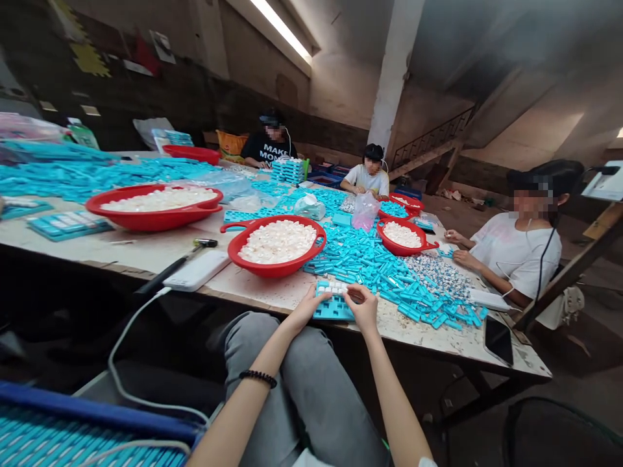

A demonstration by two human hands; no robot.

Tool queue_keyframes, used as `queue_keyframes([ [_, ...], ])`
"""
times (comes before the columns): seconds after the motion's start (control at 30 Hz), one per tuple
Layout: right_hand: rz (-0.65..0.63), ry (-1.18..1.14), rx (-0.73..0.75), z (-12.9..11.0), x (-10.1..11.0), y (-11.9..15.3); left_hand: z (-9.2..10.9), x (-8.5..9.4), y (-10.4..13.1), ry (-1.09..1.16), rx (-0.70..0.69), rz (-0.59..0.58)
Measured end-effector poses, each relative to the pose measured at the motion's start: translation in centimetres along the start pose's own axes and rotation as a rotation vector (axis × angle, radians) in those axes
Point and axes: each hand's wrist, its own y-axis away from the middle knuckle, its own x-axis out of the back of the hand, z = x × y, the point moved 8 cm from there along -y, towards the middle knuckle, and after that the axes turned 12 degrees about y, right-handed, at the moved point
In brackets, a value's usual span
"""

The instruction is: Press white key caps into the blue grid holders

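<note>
Two hands (306, 310) (366, 309) touch one blue tray (333, 310) bearing white pieces (335, 289).

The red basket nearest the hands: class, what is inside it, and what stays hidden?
The red basket holds a heap of small white pieces. They cover its floor, so what lies there cannot be seen.

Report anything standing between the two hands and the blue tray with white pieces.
Nothing visible stands between them: the left hand and right hand are both at the blue tray. The nearest red bowl sits beyond it, to the left.
</note>
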Motion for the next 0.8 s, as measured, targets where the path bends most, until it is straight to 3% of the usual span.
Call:
queue_keyframes([
  [0.17, 0.008, 0.13, 0.119, -2.1, 0.0, 0.2, 0.1, -0.1, -0.1, 0.051, -0.001, -0.004],
  [0.37, -0.08, 0.128, 0.113, -1.6, -1.5, 0.5, -0.2, -0.3, 0.3, 0.078, 0.052, -0.023],
  [0.8, -0.131, 0.276, 0.175, -2.0, -2.1, 1.0, 1.7, -1.7, 2.0, -0.025, -0.071, -0.094],
])
